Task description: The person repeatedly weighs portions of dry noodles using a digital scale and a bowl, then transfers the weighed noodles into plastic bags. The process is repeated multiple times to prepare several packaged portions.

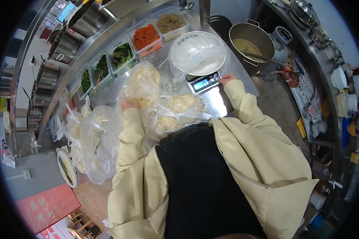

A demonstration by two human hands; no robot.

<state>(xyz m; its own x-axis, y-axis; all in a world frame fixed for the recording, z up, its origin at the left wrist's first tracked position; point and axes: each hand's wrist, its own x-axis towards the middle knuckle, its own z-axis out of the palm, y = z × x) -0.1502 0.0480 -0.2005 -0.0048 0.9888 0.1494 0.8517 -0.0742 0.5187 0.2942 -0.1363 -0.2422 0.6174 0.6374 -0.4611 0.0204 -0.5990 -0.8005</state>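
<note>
My left hand reaches into the opening of a clear plastic bag of noodles, its fingers partly hidden by film and noodles. My right hand touches the right end of a digital kitchen scale with a lit display. On the scale rests a large white bowl with a thin clear plastic bag spread over it. More bagged noodles lie between my arms, close to my body. Left of my left forearm are further plastic bags of noodles.
Plastic tubs hold chopped greens, leafy vegetable pieces, sliced carrot and brownish strips along the table's back. A large steel pot with a ladle stands at the right. Steel pots line a shelf at the left.
</note>
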